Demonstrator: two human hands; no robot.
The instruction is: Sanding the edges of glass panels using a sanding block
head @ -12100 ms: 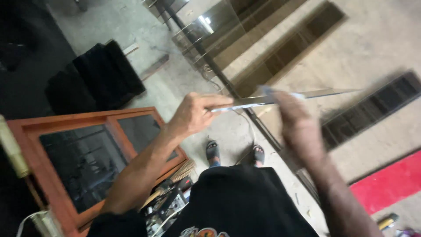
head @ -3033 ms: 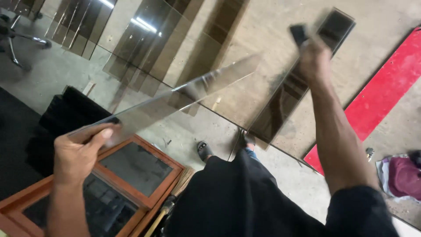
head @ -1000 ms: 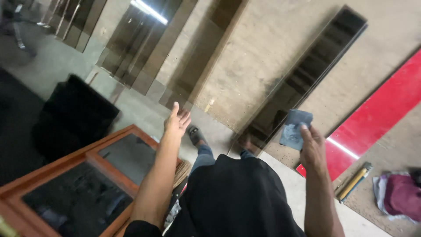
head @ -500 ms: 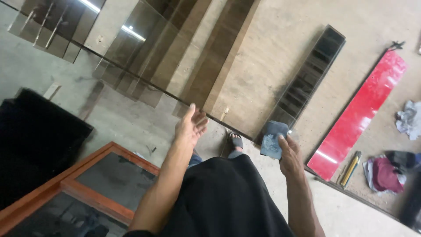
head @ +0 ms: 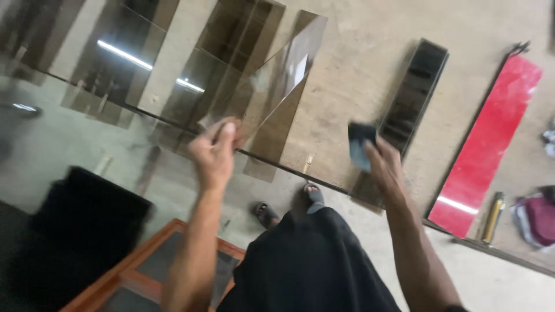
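Left hand (head: pixel 215 151) pinched on the lower corner of a tinted, see-through glass pane (head: pixel 272 86), tilted up off the wide beige worktable (head: pixel 358 75); right hand (head: pixel 381 164) clutching a small dark blue-grey cloth (head: pixel 359 144) just beside; seemingly mid-lift, pane not yet set down; long red panel (head: pixel 491 133) well apart.

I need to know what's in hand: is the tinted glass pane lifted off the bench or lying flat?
Lifted: the left hand pinches the glass pane by one corner, tilted above the bench.

Our count: one tinted glass pane (head: pixel 277 86), one blue cloth (head: pixel 359 144), one red panel (head: pixel 488 141), one wooden frame (head: pixel 156 266).
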